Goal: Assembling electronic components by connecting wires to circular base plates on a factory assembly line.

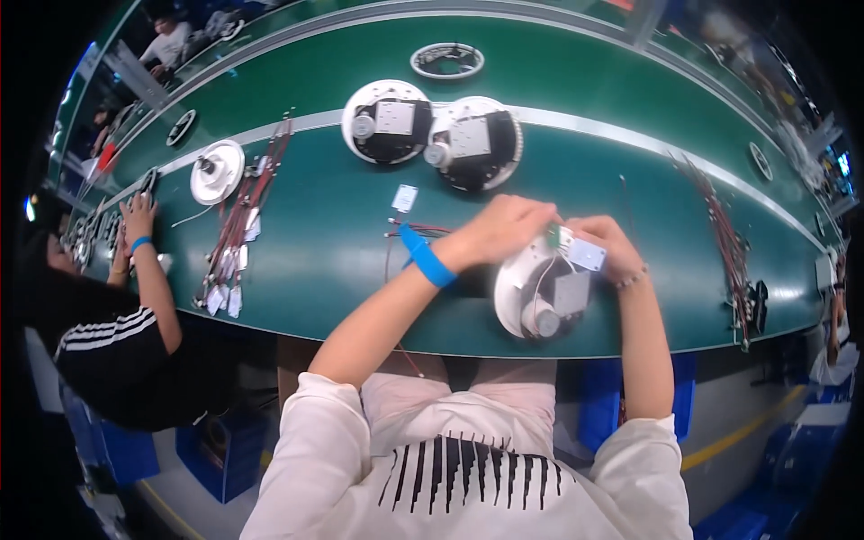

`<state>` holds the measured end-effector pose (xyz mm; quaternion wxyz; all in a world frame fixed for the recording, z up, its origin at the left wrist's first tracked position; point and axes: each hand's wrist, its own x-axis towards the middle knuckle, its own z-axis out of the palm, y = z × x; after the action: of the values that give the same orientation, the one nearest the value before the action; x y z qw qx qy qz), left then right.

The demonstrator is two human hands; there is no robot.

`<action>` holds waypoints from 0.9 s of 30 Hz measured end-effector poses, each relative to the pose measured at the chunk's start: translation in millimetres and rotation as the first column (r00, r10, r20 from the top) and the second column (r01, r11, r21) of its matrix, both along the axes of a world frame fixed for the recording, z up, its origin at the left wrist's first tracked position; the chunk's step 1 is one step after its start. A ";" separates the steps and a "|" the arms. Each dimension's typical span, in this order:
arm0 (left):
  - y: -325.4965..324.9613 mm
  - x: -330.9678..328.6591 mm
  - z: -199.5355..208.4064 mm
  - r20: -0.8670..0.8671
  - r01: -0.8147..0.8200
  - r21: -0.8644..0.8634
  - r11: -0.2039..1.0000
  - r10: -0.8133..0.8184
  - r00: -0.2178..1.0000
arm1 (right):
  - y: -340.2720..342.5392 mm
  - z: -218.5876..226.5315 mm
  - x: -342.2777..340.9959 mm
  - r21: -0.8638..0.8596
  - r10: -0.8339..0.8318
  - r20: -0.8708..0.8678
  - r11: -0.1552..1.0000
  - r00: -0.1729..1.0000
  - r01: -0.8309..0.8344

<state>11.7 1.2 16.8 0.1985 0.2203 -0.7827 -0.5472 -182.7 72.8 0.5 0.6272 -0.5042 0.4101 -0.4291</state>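
Note:
At the near edge of the table lies a round white housing [511, 304] with a dark inner part, a grey square plate and a round motor-like can [543, 319]. Over its far rim my two hands come together. My right hand [614, 247] is closed on a small white module [587, 255] with a green connector board beside it and white wires running down to the housing. My left hand [513, 225], with a blue strap [427, 257] on its wrist, is closed with fingertips near the green board. Motion blur hides what they pinch.
Two similar round units [387, 124] stand behind my hands. A loose white module [405, 198] with red-black wires lies to the left. Wire bundles [243, 216] are at left and another bundle [727, 243] at right. A co-worker's hand [139, 216] works at far left.

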 end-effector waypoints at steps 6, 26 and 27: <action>5.9 16.3 20.0 0.074 0.009 -0.134 0.991 0.001 0.997 | 0.7 -0.8 -3.0 -0.024 0.025 -0.028 0.999 0.999 -0.025; -61.8 396.3 133.9 0.114 -0.143 -0.984 0.108 0.993 -0.035 | 9.2 5.0 15.2 0.000 -0.091 0.043 0.996 0.995 0.091; -68.6 408.1 126.0 0.205 -0.177 -0.968 0.176 0.965 -0.162 | 8.7 6.5 14.6 0.016 -0.104 0.039 0.994 0.994 0.104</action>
<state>419.7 -67.4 142.8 0.0490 0.7616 -0.6097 0.2140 -168.1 81.5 7.0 0.6155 -0.4692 0.4262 -0.4683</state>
